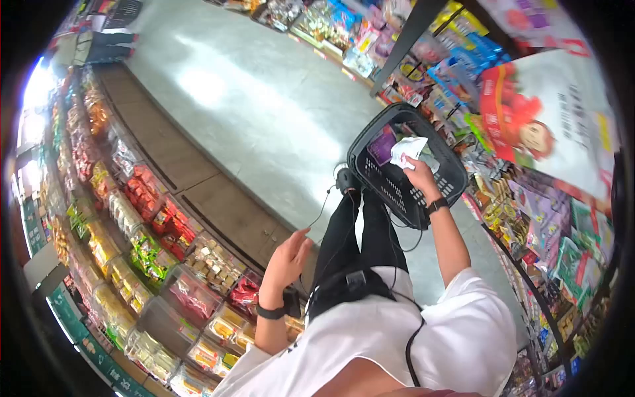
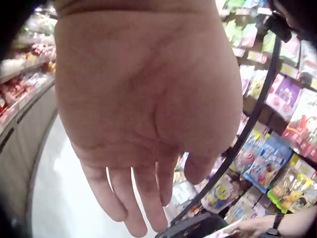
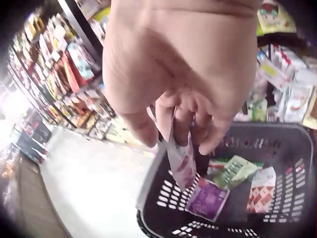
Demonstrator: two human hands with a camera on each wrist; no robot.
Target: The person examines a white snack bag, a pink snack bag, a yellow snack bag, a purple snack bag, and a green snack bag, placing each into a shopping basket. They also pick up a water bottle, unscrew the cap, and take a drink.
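Note:
My right hand pinches a white snack packet by its edge, above the black shopping basket. In the right wrist view the packet hangs from the fingers, with pink print on its face. Inside the basket lie a purple packet, a green packet and a white packet with a red-brown pattern. My left hand is held in the air at waist height beside the candy bins. Its fingers hang loosely and hold nothing, palm facing the left wrist camera.
Tiered bins of wrapped candy line the left side. Shelves of bagged snacks rise on the right, with a large white and red bag near the top. Grey floor runs between. Another person stands far left.

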